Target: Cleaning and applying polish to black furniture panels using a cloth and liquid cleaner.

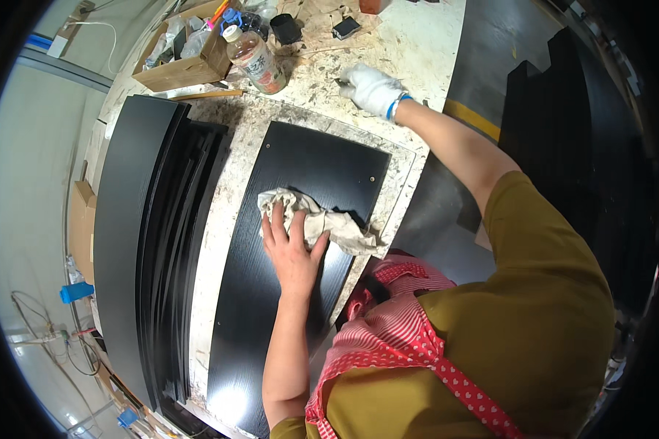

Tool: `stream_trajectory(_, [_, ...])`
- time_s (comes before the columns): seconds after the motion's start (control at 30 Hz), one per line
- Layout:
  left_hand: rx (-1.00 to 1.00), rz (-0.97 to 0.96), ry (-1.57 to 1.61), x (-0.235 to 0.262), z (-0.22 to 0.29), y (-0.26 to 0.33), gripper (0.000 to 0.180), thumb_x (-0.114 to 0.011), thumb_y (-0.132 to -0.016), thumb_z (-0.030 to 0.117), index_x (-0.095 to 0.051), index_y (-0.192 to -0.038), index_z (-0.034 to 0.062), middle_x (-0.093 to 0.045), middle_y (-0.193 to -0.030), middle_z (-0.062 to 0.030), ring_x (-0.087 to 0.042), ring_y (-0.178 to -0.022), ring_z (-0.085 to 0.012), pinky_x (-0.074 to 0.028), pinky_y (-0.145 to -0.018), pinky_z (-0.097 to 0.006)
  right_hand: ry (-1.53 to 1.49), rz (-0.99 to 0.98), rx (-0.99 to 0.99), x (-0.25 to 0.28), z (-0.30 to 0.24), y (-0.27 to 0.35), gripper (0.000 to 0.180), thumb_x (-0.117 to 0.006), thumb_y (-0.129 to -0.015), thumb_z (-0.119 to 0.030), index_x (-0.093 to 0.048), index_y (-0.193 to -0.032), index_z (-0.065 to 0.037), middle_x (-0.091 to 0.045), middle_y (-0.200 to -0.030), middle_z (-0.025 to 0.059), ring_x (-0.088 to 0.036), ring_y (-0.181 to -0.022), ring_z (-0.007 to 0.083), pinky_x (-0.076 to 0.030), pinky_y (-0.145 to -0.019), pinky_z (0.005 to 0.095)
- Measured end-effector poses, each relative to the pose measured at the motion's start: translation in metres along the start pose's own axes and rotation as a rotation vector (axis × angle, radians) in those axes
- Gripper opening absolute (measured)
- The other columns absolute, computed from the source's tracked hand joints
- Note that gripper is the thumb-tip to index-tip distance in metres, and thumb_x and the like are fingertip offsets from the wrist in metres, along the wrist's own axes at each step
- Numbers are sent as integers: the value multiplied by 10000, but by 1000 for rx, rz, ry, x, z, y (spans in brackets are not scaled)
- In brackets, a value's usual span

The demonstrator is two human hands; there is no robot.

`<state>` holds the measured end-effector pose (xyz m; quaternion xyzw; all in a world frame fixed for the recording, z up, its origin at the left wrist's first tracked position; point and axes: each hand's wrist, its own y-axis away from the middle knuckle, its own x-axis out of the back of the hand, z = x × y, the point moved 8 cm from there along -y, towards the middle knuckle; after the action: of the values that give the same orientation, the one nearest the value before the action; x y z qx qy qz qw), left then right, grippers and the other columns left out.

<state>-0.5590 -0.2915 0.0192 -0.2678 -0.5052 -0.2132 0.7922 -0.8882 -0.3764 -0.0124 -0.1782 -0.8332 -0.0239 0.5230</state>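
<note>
A black wood-grain panel (285, 172) with small holes near its end lies flat on the worktable. My bare left hand (293, 256) presses a crumpled off-white rag (344, 230) against the panel, its fingers curled over the cloth. Farther off to the right, my right hand (373, 89) wears a white knitted glove with a blue cuff. It rests low over the stained tabletop, fingers closed around a small dark thing (342, 82) that I cannot make out.
To the left stands a stack of black panels (135, 241). A plastic bottle with a white cap (256, 62), a cardboard box of odds and ends (187, 69), a black cup (285, 29) and a small black block (345, 28) occupy the far side of the stained worktable (417, 44).
</note>
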Motion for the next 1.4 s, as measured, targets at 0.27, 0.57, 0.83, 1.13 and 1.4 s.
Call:
stream_trajectory(0.27, [268,-95,-21,51,-68,82,526,-732,-745,65,-572,-1245,23,-378,-1482,-208,-342,-1358,-417,-274,-1130,-496,452,-47,342,11,31,78,356,-541,-864,-207,-610,-1160,-23,-616,-1128,180,-593,-1069,337,-490,-922,422])
stream_trajectory(0.57, [110,208,-117,61,-97,145,559,-723,-851,264,-518,-1298,-2,-400,-1428,-301,-409,-1301,-473,-349,-1063,-560,108,-32,19,47,-1,62,451,-583,-886,-340,-536,-1265,-99,-576,-1082,172,-589,-1031,359,-488,-873,484])
stream_trajectory(0.83, [201,243,-90,64,-113,161,554,-701,-833,238,-521,-1300,2,-367,-1467,-267,-350,-1355,-448,-283,-1109,-554,192,8,261,1,-26,76,211,-553,-834,-153,-674,-962,-37,-655,-1012,175,-645,-977,323,-529,-853,422])
stream_trajectory(1.13, [270,170,-10,59,-102,142,506,-683,-790,111,-517,-1256,6,-358,-1486,-205,-319,-1366,-407,-253,-1124,-510,148,-270,-4,43,14,163,226,-566,-908,-215,-642,-1082,-92,-603,-1022,156,-612,-977,340,-504,-844,435])
stream_trajectory(1.4, [293,157,-5,63,-101,145,507,-702,-792,91,-516,-1257,17,-350,-1497,-191,-317,-1373,-396,-256,-1126,-498,53,-49,-457,60,39,166,523,-727,-826,-315,-561,-1213,-6,-614,-1135,208,-577,-1124,391,-453,-971,418])
